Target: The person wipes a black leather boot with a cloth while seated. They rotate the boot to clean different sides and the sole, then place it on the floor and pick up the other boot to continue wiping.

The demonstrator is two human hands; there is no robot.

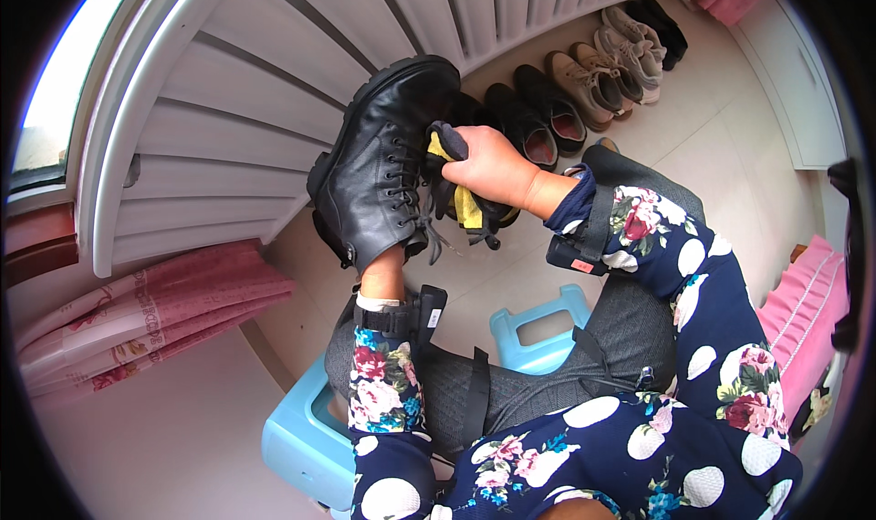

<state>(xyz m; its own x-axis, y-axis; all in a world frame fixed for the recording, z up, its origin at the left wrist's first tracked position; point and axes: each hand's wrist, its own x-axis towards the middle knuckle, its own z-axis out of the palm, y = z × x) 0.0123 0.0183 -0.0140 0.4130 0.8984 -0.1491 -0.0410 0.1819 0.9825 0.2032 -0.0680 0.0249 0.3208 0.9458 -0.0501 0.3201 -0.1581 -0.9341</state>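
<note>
A black leather lace-up boot (373, 178) is held up in front of me, its toe pointing away and its opening towards me. My left hand (383, 274) is inside the boot's shaft, so only the wrist shows and the fingers are hidden. My right hand (496, 167) grips a bunched yellow and dark grey cloth (469, 209) beside the laced front of the boot. One end of the cloth sticks out above the thumb, near the upper laces. The boot's laces (432, 226) hang loose at the ankle end.
Several shoes (537, 123) stand in a row along the white slatted radiator (226, 133). Pink curtains (178, 308) hang at the left. A light blue plastic stool (301, 431) is beneath me, and a white cabinet (787, 75) stands at the right.
</note>
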